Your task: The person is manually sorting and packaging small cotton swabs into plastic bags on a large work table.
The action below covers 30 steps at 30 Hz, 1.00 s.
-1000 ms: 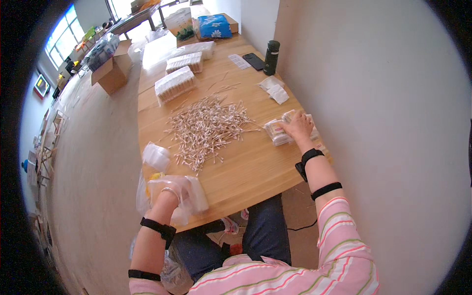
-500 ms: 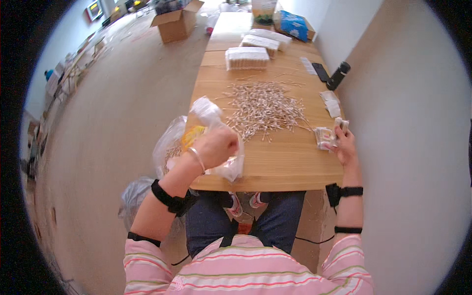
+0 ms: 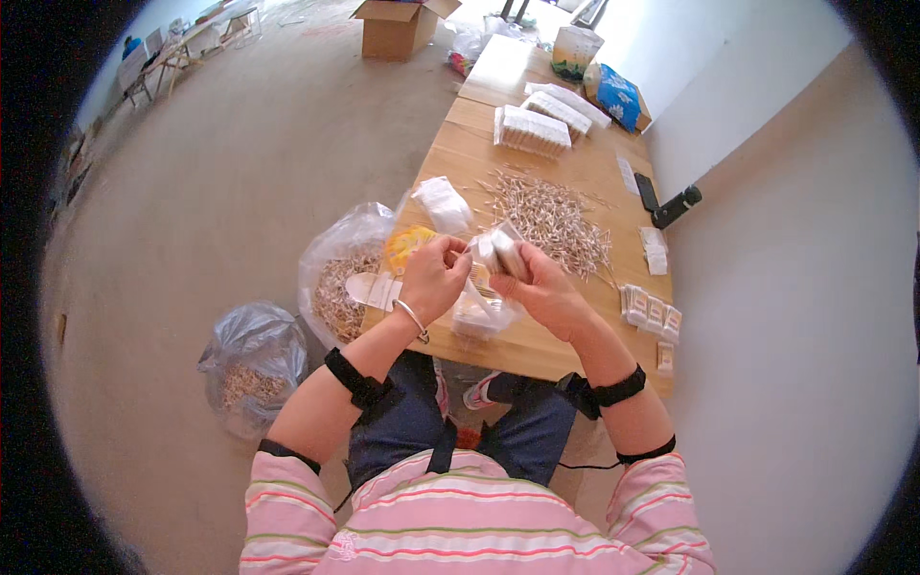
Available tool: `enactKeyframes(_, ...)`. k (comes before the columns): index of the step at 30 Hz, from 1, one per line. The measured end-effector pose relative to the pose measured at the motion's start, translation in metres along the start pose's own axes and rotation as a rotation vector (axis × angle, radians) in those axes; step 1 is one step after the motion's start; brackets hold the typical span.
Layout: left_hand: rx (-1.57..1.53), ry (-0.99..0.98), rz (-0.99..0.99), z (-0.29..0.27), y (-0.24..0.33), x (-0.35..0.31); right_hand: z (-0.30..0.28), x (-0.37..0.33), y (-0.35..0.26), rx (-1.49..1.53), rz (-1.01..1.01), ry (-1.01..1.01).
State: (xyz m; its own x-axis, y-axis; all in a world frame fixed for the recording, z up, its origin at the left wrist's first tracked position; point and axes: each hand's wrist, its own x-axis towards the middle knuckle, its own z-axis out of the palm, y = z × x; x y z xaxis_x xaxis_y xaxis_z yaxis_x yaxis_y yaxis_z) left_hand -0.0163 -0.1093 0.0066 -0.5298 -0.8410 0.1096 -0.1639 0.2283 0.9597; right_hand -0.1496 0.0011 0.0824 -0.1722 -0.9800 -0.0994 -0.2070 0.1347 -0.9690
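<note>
Over the near part of the table, my right hand is closed around a few small white packs of cotton swabs. Close beside it, my left hand pinches the edge of a thin clear plastic bag, and its fingertips are partly hidden. Below both hands lies a clear bag with small packs inside. A large heap of loose cotton swabs spreads just beyond my right hand. More small swab packs stand in a row near the right edge of the table.
White plastic bags and a yellow package lie left of the heap. A large bag of swabs hangs at the table's left edge; another bag sits on the floor. Stacked swab bundles, a phone and a black bottle stand farther off.
My right hand has come from the packs at the right edge to the middle, carrying packs. My left hand has opened from a blurred fist into a pinch beside it. The view has swung.
</note>
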Motion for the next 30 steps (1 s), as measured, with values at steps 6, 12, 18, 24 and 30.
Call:
enactKeyframes(6, 0.077, 0.060, 0.124, -0.005, 0.019, -0.010, 0.003, 0.032, 0.034, -0.412, 0.108, -0.112)
enactKeyframes(12, 0.055, 0.115, 0.204, 0.016, 0.012, -0.024, 0.002, 0.064, 0.082, -0.659, 0.002, -0.141)
enactKeyframes(18, -0.023, -0.030, -0.196, 0.035, -0.013, -0.069, 0.015, 0.060, 0.101, -1.365, -0.325, -0.112)
enactKeyframes(24, -0.029, -0.152, -0.135, 0.046, -0.016, -0.073, 0.018, 0.055, 0.094, -1.332, -0.111, -0.114)
enactKeyframes(30, -0.055, -0.155, -0.146, 0.043, -0.008, -0.073, 0.019, 0.055, 0.100, -1.295, -0.217, 0.073)
